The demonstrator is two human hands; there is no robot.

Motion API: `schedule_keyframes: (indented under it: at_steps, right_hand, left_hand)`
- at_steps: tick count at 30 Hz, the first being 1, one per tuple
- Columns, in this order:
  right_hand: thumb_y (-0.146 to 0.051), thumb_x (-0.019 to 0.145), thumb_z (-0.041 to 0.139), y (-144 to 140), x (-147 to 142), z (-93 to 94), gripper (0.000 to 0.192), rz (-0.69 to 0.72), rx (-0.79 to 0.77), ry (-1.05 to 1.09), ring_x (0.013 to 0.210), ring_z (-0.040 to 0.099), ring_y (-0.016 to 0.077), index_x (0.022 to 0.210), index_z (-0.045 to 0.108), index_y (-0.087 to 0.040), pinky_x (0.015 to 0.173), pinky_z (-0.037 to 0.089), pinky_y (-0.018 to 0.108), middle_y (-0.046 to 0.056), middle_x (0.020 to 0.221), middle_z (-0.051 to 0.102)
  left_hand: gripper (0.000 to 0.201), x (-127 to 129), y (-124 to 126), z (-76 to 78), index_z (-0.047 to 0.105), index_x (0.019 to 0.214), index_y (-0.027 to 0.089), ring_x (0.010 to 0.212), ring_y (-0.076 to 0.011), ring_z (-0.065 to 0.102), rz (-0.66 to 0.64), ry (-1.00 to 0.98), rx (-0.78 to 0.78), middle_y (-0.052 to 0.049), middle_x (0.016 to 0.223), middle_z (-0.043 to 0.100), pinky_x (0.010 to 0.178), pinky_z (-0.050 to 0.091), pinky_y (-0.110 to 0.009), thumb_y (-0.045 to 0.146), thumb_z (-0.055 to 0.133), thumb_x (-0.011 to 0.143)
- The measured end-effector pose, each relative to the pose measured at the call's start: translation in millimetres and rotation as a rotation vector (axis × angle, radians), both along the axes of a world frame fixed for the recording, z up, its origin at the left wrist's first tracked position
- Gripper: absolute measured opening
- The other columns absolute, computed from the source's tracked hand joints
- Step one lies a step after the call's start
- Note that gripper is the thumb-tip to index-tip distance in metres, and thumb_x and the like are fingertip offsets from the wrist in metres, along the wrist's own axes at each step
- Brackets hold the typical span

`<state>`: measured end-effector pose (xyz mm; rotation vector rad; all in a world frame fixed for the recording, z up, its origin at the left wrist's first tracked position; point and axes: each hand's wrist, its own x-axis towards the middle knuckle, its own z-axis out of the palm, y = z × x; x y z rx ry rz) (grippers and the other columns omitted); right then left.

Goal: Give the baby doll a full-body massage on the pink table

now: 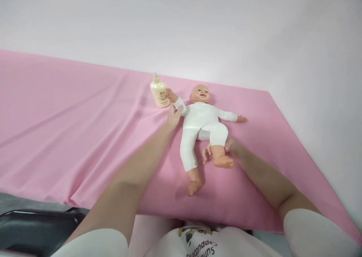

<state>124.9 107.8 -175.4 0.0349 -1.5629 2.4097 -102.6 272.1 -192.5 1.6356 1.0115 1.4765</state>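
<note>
A baby doll [201, 115] with a white cloth body lies on its back on a pink cloth [93, 136], its head toward the wall. My left hand [174, 115] is closed on the doll's white upper arm, at the left of its body. Under the doll's bent leg on the right, my right hand [207, 153] is wrapped around the lower leg from behind and lifts it; part of that hand is hidden by the leg. The doll's other leg lies straight on the cloth. Beside its raised hand stands a pale yellow pump bottle [159, 92], upright.
A white wall [181, 31] rises behind the table. The cloth has folds on the left side and ends in an edge at the right. A black chair [36, 227] stands at the lower left, below the table's front edge.
</note>
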Motion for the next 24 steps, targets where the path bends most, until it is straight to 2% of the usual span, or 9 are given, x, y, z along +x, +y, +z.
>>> schedule_keyframes:
  at_steps: [3, 5, 10, 13, 20, 24]
  right_hand:
    - [-0.065, 0.065, 0.085, 4.2, 1.1, -9.2, 0.059, -0.064, -0.092, 0.158, 0.103, 0.071, 0.0291, 0.089, 0.063, -0.017, 0.096, 0.055, 0.046, 0.011, 0.102, 0.069]
    - [-0.068, 0.062, 0.085, 6.7, 2.5, -10.2, 0.060, -0.116, -0.140, 0.225, 0.098, 0.070, 0.0269, 0.083, 0.059, -0.018, 0.093, 0.055, 0.045, 0.007, 0.094, 0.067]
    - [-0.062, 0.072, 0.074, 9.2, 7.1, 5.4, 0.047, -0.538, -0.365, 0.151, 0.089, 0.064, 0.0240, 0.079, 0.052, -0.020, 0.089, 0.055, 0.042, 0.005, 0.089, 0.062]
    - [-0.062, 0.079, 0.062, 7.2, 6.3, 14.0, 0.043, -0.692, -0.461, 0.078, 0.083, 0.062, 0.0238, 0.076, 0.047, -0.022, 0.082, 0.055, 0.042, 0.005, 0.083, 0.060]
    - [-0.064, 0.084, 0.053, 4.5, 0.4, 17.0, 0.045, -0.726, -0.490, 0.036, 0.079, 0.065, 0.0236, 0.072, 0.047, -0.022, 0.078, 0.058, 0.040, 0.005, 0.079, 0.061]
    - [-0.063, 0.079, 0.061, 5.6, 1.0, 15.9, 0.044, -0.702, -0.445, 0.045, 0.080, 0.065, 0.0236, 0.073, 0.050, -0.021, 0.080, 0.057, 0.040, 0.005, 0.081, 0.061]
  left_hand:
    - [0.048, 3.8, -16.2, 12.9, 0.066, 0.111, 0.020, 0.120, -0.0337, 0.064, -0.180, 0.318, 0.261, -0.013, 0.121, 0.072, 0.110, 0.046, -0.052, 0.055, 0.070, 0.079]
    - [0.047, 4.6, -24.8, 21.7, 0.068, 0.117, 0.020, 0.125, -0.0343, 0.062, -0.259, 0.449, 0.387, -0.013, 0.129, 0.071, 0.114, 0.041, -0.053, 0.050, 0.067, 0.080]
    - [0.049, 2.8, -31.5, 31.2, 0.067, 0.124, 0.021, 0.130, -0.0335, 0.059, -0.277, 0.542, 0.405, -0.012, 0.134, 0.070, 0.117, 0.038, -0.051, 0.048, 0.060, 0.084]
    - [0.049, 2.5, -31.1, 31.0, 0.068, 0.125, 0.020, 0.130, -0.0333, 0.059, -0.280, 0.541, 0.413, -0.012, 0.134, 0.070, 0.116, 0.038, -0.050, 0.048, 0.059, 0.085]
    - [0.048, 2.1, -31.4, 31.1, 0.067, 0.125, 0.022, 0.129, -0.0335, 0.059, -0.281, 0.538, 0.396, -0.012, 0.133, 0.070, 0.116, 0.039, -0.051, 0.047, 0.060, 0.084]
    - [0.047, 1.8, -32.1, 30.8, 0.068, 0.123, 0.022, 0.128, -0.0335, 0.060, -0.285, 0.516, 0.397, -0.012, 0.132, 0.070, 0.115, 0.040, -0.051, 0.049, 0.061, 0.085]
